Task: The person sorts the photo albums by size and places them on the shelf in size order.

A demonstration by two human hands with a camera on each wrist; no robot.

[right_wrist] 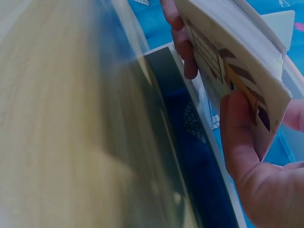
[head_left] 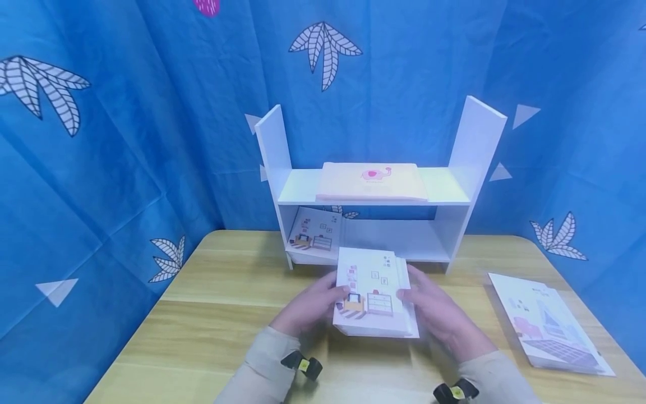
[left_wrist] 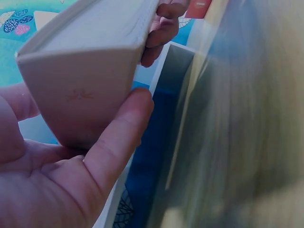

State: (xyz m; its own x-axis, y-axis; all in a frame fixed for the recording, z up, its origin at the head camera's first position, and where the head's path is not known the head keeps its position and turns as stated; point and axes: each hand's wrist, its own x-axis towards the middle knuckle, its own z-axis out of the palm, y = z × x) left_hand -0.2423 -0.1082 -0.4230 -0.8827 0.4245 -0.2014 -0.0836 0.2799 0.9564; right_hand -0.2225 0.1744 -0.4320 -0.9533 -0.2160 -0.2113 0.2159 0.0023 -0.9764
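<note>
A stack of white books (head_left: 370,292) with a room drawing on the cover is held above the table, in front of the shelf. My left hand (head_left: 310,303) grips its left side and my right hand (head_left: 436,308) its right side, thumbs toward the cover. In the left wrist view my left hand (left_wrist: 71,175) lies around a pale book spine (left_wrist: 80,95). The right wrist view has my right hand (right_wrist: 266,175) with its thumb on a patterned cover (right_wrist: 228,71). Fingers of each hand behind the books are partly hidden.
A white two-tier shelf (head_left: 373,256) stands at the table's back. Its upper board bears pink books with an elephant (head_left: 373,182); similar room-cover books (head_left: 315,233) lean at the lower left. More white books (head_left: 550,325) lie on the wooden table (head_left: 217,303) at right.
</note>
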